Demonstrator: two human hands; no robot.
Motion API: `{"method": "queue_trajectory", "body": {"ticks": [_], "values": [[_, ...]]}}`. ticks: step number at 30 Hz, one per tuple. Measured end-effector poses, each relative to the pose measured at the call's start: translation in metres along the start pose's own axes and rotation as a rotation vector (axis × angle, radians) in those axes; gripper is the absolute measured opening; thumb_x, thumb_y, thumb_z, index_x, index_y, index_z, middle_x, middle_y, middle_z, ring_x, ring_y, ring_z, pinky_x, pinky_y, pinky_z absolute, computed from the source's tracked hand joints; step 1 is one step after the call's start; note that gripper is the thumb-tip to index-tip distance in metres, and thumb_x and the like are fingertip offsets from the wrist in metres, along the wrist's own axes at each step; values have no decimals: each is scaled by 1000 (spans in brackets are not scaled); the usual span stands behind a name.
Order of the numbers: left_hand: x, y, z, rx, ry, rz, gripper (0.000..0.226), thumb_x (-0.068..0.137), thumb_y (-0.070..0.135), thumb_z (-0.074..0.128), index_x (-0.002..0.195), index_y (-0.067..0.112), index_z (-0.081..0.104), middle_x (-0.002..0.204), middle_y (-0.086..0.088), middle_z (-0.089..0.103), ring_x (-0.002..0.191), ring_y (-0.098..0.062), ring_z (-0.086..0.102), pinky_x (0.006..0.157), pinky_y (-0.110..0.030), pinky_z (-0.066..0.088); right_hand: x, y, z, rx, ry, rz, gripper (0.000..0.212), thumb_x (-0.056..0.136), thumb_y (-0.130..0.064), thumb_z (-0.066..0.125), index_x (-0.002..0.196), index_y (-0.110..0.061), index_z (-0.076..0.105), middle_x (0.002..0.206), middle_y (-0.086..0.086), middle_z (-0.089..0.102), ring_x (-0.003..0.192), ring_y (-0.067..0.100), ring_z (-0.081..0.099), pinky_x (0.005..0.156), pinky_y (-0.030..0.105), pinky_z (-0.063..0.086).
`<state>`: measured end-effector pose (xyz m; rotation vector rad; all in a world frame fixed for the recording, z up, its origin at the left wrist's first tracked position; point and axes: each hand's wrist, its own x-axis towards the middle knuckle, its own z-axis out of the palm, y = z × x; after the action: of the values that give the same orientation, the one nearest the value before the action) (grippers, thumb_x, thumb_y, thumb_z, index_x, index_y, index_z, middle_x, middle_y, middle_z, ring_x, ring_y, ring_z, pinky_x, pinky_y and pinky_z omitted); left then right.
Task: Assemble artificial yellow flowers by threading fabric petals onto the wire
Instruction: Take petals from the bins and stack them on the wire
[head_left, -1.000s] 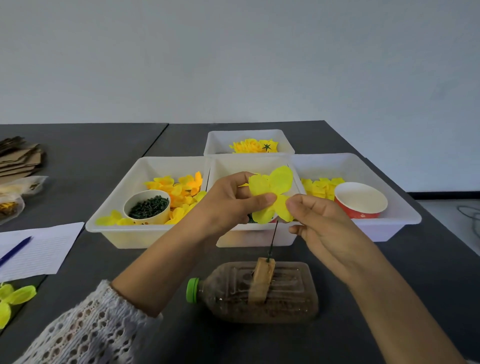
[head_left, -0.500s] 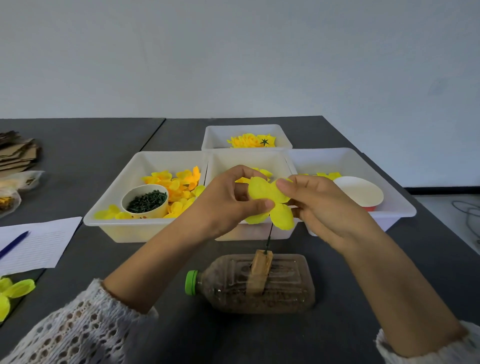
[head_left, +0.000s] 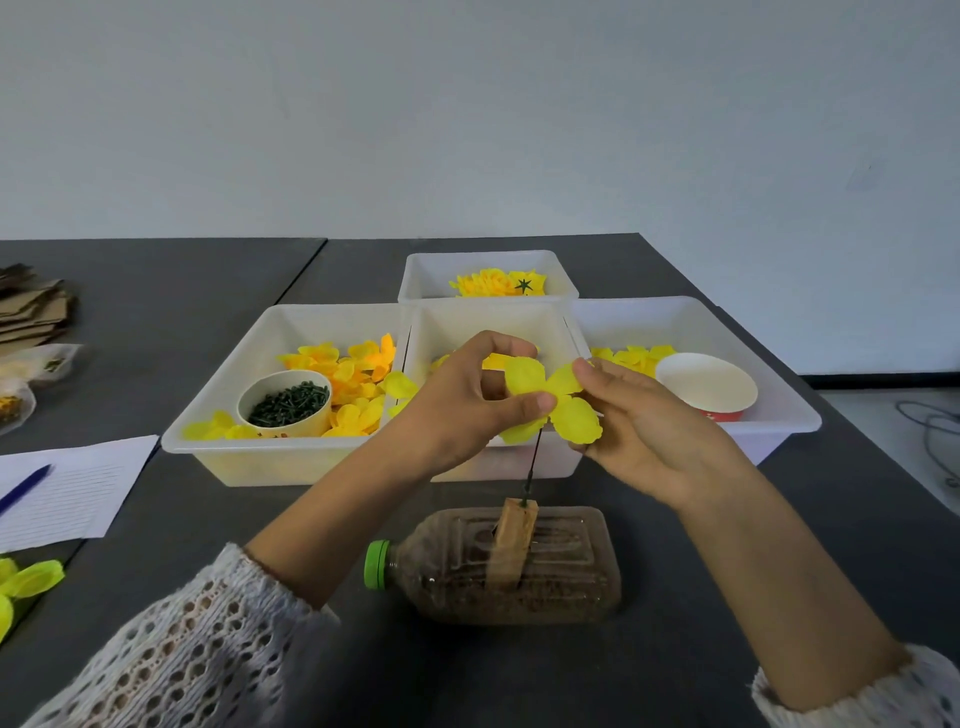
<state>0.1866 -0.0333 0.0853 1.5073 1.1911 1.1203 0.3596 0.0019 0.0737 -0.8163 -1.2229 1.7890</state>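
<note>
Holding the yellow petal piece (head_left: 550, 402) atop the upright wire (head_left: 533, 465), both the left hand (head_left: 467, 410) and right hand (head_left: 639, 421) pinch it in a firm grip. Uneven downward force may bend the wire or tear the fabric.

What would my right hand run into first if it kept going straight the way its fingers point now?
The right hand points left, at the yellow petal piece it already touches. Straight beyond that comes the left hand, whose thumb presses the same piece. Depth is hard to judge here.
</note>
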Motion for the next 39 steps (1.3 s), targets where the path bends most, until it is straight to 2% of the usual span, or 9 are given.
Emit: {"method": "queue_trajectory", "body": {"ticks": [2, 5, 9, 12, 19, 25, 29, 35, 39], "values": [[0, 0, 0, 5, -5, 3, 44, 87, 7, 71, 126, 8, 50, 83, -10, 67, 57, 0, 59, 52, -10, 42, 0, 1, -2, 29, -5, 28, 26, 83, -32, 58, 98, -14, 67, 74, -1, 66, 63, 11, 57, 58, 24, 43], [1, -1, 0, 17, -15, 5, 46, 86, 11, 72, 126, 10, 50, 74, -6, 64, 56, -3, 56, 53, -13, 41, -1, 3, -2, -65, 9, 46, 32, 79, -39, 61, 97, -16, 72, 73, 2, 63, 63, 11, 54, 60, 29, 37], [-1, -4, -2, 15, -34, 2, 48, 84, 15, 73, 127, 14, 49, 66, 1, 61, 59, -7, 53, 57, -16, 40, 0, 6, -4, -17, 7, 28, 32, 83, -29, 60, 105, -8, 70, 88, 8, 71, 74, 16, 61, 64, 28, 49], [-5, -12, -4, 3, -52, -11, 44, 88, 14, 69, 128, 13, 48, 54, 15, 53, 55, -3, 46, 55, -14, 38, -1, 11, -5, 7, 28, 47, 21, 80, -26, 61, 92, -11, 71, 73, 3, 68, 62, 12, 60, 51, 23, 46], [-16, -25, -3, -68, -35, 9, 53, 80, 33, 66, 126, 15, 48, 57, 13, 46, 60, -7, 40, 57, -18, 36, -1, 26, -8, 2, 34, 107, 19, 80, -27, 62, 72, -18, 76, 68, 3, 65, 58, 12, 58, 50, 23, 42], [-14, -33, -3, -75, 5, 72, 35, 92, 10, 62, 125, 8, 50, 62, 10, 52, 60, -1, 46, 58, -13, 39, 3, 32, -14, 30, 113, 125, 25, 79, -28, 65, 94, -9, 69, 77, 9, 64, 64, 17, 56, 61, 31, 38], [-12, -34, -4, -83, 42, 125, 37, 90, 15, 62, 124, 9, 50, 63, 10, 51, 61, -5, 44, 59, -15, 38, 5, 30, -15, 73, 87, 90, 26, 75, -28, 66, 93, -10, 71, 80, 9, 69, 64, 16, 63, 57, 27, 46], [-12, -45, -5, -82, 52, 72, 28, 94, 12, 60, 121, 12, 52, 64, 9, 51, 61, -7, 46, 59, -22, 39, 7, 36, -15, -3, 145, 180, 29, 70, -32, 71, 88, -10, 66, 71, 6, 57, 57, 13, 50, 51, 26, 36], [-12, -50, -5, -123, 33, 31, 36, 91, 21, 62, 124, 11, 53, 62, 11, 52, 59, -4, 49, 60, -21, 41, 7, 40, -14, 4, 143, 194, 31, 73, -33, 68, 92, -8, 64, 70, 6, 54, 56, 13, 48, 51, 25, 35]]}}
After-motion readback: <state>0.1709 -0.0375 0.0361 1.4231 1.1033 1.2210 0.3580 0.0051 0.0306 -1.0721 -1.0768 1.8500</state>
